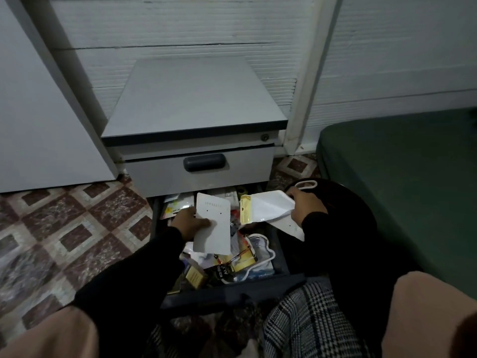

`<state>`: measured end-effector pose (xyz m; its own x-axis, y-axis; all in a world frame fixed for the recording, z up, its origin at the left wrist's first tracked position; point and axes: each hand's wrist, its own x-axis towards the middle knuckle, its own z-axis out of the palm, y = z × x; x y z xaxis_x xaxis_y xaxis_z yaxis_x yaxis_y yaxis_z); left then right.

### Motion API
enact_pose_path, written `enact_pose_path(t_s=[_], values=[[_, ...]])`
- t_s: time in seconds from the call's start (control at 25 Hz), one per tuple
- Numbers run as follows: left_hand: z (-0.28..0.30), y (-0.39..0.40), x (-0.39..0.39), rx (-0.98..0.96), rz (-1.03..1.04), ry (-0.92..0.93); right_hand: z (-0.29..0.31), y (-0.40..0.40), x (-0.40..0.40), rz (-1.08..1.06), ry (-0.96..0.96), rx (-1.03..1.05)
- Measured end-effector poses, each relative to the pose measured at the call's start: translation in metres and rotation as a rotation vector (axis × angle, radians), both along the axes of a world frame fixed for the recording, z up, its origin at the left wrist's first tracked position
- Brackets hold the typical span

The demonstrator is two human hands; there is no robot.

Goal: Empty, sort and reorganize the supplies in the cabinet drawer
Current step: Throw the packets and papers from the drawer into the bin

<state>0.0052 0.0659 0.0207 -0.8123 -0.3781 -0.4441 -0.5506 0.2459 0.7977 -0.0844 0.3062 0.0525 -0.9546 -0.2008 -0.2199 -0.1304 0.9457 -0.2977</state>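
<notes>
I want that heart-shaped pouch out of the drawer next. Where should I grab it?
Pinch the heart-shaped pouch at its white right edge, coming from above right. That edge lies exposed near the drawer wall; its left side is tucked under other packets.

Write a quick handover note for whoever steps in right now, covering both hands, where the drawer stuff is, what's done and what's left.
Left hand: holds a white jewellery card above the open lower drawer.
Right hand: grips a white zip pouch with a yellow header, over the drawer's right side.
Drawer: pulled out, crowded with mixed packets, cards and small boxes.
Upper drawer: closed.
Cabinet top: nothing sorted onto it.
Done: drawer opened, two items lifted.
Left: empty the remaining supplies, sort them, put them back in order.
</notes>
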Motion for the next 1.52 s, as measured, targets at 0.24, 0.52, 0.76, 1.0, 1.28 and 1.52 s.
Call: enact_pose_path(t_s=[0.24, 0.52, 0.76, 1.0, 1.28, 1.52], values=[[0.003, 0.075, -0.060, -0.028, -0.119, 0.070, 0.001, 0.066, -0.029, -0.217, 0.012, -0.127], [-0.019, 0.157, -0.118, 0.002, -0.238, 0.104, -0.022, 0.125, -0.059, -0.416, -0.061, -0.172], [-0.034, 0.171, -0.131, 0.110, -0.231, 0.007, -0.038, 0.148, -0.064, -0.515, -0.183, -0.276], [-0.036, 0.141, -0.105, 0.142, -0.167, 0.043, -0.034, 0.128, -0.058, -0.487, -0.173, -0.370], [-0.029, 0.079, -0.061, 0.222, -0.057, 0.119, -0.028, 0.055, -0.044, -0.295, -0.140, -0.367], [-0.052, 0.005, -0.024, -0.254, -0.089, 0.111, -0.051, -0.020, -0.032, -0.088, -0.185, -0.349]])
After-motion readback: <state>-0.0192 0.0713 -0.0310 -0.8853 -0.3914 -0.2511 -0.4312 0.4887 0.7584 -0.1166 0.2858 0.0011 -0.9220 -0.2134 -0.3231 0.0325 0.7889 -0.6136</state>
